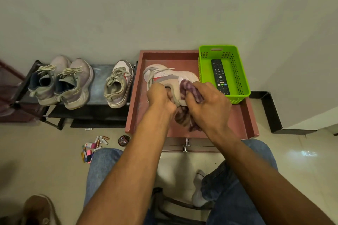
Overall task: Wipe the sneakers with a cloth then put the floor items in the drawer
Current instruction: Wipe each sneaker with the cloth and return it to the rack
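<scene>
A white and grey sneaker [170, 76] lies on its side on the pink cabinet top [237, 118]. My left hand [161, 97] grips its heel collar. My right hand [210, 104] holds a purple striped cloth [190, 87] pressed against the sneaker's heel side; the cloth's loose end hangs below my hand. Its matching sneaker [119, 84] stands on the black shoe rack [98, 113], with a lilac pair [64, 82] to its left. On the floor lie several batteries and small colourful items [93, 147] and a round polish tin [124, 140]. The drawer handle [186, 145] shows under the cabinet's front edge.
A green plastic basket [237, 71] with a black remote control [220, 76] stands at the cabinet's right back corner. My knees in jeans frame the tiled floor below. A brown slipper [38, 210] lies at bottom left. The wall rises right behind the cabinet.
</scene>
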